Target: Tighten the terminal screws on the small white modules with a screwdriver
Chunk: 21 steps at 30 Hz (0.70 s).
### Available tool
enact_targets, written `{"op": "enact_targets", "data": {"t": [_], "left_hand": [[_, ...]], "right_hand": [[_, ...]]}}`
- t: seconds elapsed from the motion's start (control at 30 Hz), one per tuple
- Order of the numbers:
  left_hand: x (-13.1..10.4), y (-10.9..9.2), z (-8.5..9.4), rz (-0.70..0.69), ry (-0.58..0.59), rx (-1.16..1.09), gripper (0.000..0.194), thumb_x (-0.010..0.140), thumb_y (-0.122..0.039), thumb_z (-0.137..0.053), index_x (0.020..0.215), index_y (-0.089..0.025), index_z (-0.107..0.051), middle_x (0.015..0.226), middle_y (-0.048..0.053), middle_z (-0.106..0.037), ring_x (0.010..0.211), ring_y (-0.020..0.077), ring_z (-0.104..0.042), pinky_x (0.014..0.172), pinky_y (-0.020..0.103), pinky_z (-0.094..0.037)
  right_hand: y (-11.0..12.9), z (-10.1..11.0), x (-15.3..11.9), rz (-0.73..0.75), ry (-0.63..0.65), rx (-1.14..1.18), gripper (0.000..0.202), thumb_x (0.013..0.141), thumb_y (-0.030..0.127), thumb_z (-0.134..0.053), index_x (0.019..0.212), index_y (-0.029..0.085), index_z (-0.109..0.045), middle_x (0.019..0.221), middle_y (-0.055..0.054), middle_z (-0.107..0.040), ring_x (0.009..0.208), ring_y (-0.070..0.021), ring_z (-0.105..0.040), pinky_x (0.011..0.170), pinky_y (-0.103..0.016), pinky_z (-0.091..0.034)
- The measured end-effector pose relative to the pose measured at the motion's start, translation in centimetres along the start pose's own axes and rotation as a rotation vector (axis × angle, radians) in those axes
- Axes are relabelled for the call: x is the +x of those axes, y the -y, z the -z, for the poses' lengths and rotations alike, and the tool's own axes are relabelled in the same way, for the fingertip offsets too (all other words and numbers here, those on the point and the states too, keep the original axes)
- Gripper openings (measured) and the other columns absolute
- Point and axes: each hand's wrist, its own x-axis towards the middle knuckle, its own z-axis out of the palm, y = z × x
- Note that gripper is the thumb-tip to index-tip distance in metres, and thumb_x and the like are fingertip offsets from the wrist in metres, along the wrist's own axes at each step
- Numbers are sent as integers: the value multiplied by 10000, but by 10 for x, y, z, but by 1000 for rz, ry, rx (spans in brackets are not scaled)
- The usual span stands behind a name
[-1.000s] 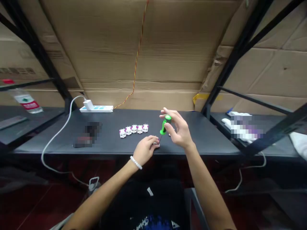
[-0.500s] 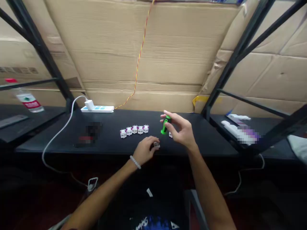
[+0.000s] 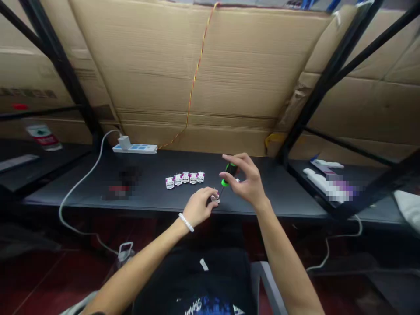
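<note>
My left hand (image 3: 201, 203) pinches a small white-and-purple part (image 3: 215, 198) near the front edge of the black table. Between the thumb and fingers of my right hand (image 3: 246, 180) is a green-and-black screwdriver (image 3: 229, 174). Its thin shaft slants down to the left, and the tip is at or close to the held part; contact cannot be made out. Left of my hands, several similar white-and-purple parts (image 3: 185, 177) lie in a slightly curved row. One more (image 3: 238, 180) is mostly hidden behind my right hand.
A white power strip (image 3: 135, 148) with a plugged-in charger stands at the back left, its white cable (image 3: 77, 178) hanging over the front edge. Black rack posts (image 3: 305, 105) rise on both sides. A bottle (image 3: 44, 136) stands far left; a blurred dark object (image 3: 122, 186) lies nearer.
My right hand has turned the screwdriver, so more of its black grip shows. My left hand keeps hold of the small part in nearly the same place. The view has shifted slightly.
</note>
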Motion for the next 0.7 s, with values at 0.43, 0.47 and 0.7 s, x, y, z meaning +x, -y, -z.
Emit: {"op": "enact_targets", "data": {"t": [0.43,0.47,0.7], "left_hand": [[0,0,0,-3,11,1,142,872,-83,-745,862,-221,-713,1201,59,-778,1158,256,-727,1069,434,-578],[0,0,0,-1,11,1,146,869,-79,-748,862,-220,-712,1200,59,-778,1153,255,-729,1065,429,-580],[-1,1,-1,1,5,-11,160,865,-71,-758,875,-217,-694,1187,45,-781,1162,252,-721,1069,426,-568]], "right_hand": [[0,6,2,-25,88,35,458,984,336,-681,1437,284,-638,1224,-116,-696,995,-245,-706,865,-418,-627],[1,6,1,-38,127,100,477,1018,323,-619,1493,287,-587,1312,-128,-677,1085,-257,-708,911,-431,-625],[0,5,2,-27,79,22,369,949,343,-745,1307,259,-722,1055,-73,-706,871,-209,-685,803,-374,-623]]}}
